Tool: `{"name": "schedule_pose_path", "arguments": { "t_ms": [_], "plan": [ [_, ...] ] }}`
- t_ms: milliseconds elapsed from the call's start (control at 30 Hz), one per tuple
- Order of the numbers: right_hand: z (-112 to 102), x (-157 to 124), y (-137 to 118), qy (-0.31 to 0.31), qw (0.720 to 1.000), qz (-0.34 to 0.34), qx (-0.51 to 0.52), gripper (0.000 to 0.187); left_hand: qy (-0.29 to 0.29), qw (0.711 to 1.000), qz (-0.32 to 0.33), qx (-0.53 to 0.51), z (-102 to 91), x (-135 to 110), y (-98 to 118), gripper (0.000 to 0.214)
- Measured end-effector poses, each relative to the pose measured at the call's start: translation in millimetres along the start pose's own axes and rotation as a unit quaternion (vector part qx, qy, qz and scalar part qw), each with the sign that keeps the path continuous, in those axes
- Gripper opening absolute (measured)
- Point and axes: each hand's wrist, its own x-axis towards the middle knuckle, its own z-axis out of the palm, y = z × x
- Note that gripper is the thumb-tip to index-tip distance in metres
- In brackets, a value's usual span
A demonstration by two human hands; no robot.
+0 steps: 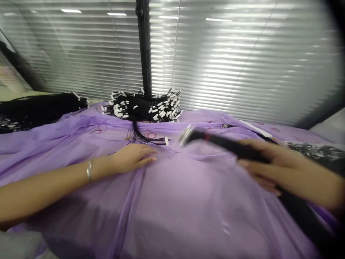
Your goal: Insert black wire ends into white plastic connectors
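Purple cloth [175, 201] spreads before the blinds [242, 64]! Right hand [285, 165] clasps one black bundle [223, 142]; left hand [132, 157] rests uncurled.

Your right hand [288, 167] is blurred at right; its black cable bundle [226, 141] is cut off lower right, silvery ends [185, 135] smeared mid-frame. The left edge crops your left forearm [51, 187].

sheet [172, 201]: creased, plastic-looking | cable bundle [223, 141]: matt | bracelet [89, 171]: shiny metallic
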Motion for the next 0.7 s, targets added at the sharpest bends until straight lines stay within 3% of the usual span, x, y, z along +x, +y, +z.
{"name": "schedule_pose_path", "arguments": {
  "t_ms": [33, 100, 167, 200, 300, 367, 700],
  "plan": [
    [20, 7, -12, -0.109, 0.993, -0.04, -0.032, 0.041, 0.023, 1.0, -0.007, -0.02, -7.4, -1, 9, 0.042],
    [51, 22, -30, -0.23, 0.959, -0.141, -0.083, 0.025, 0.101, 0.989, -0.028, -0.102, -19.4, -4, 27, 0.039],
    [70, 38, -33, -0.284, 0.932, -0.19, -0.121, 0.021, 0.116, 0.978, -0.021, -0.171, -24.5, -4, 43, 0.029],
    [76, 45, -30, -0.296, 0.924, -0.2, -0.139, 0.021, 0.089, 0.979, -0.003, -0.182, -24.2, -4, 49, 0.023],
    [86, 60, -9, -0.301, 0.917, -0.216, -0.146, 0.024, -0.06, 0.986, 0.059, -0.144, -15.2, -4, 62, 0.014],
    [89, 62, 3, -0.282, 0.925, -0.222, -0.123, 0.026, -0.122, 0.983, 0.073, -0.114, -6.8, -6, 66, 0.015],
    [92, 58, 17, -0.23, 0.937, -0.226, -0.136, 0.025, -0.102, 0.992, 0.073, 0.015, 8.1, -13, 62, 0.023]
  ]
}}
